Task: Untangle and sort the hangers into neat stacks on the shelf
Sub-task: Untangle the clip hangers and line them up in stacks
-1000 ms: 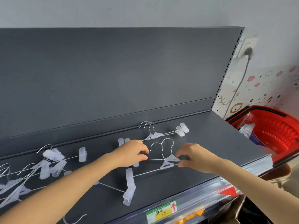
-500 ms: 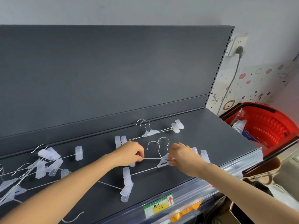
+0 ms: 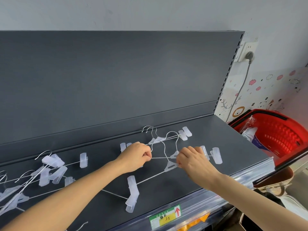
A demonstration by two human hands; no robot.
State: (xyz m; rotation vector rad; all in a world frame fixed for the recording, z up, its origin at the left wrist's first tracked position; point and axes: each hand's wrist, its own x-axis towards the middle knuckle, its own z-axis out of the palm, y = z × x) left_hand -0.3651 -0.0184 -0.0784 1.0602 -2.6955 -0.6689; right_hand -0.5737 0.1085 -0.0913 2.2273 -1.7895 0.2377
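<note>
Left hand (image 3: 136,155) pinched shut on wire bar of clip hanger (image 3: 168,158). Right hand (image 3: 194,161) closed, apparently gripping second hanger (image 3: 170,166) at its hub. Beyond both hands, tidy hanger pair (image 3: 158,139) on grey shelf (image 3: 216,147). Tangled pile (image 3: 45,172) far left of left hand.

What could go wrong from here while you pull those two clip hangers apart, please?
1. The two hangers held between the left hand and right hand cross; their hooks may snag tighter.
2. A tug could knock the neat pair just behind.
3. A clip lies close to the shelf front edge and might slide off.
</note>
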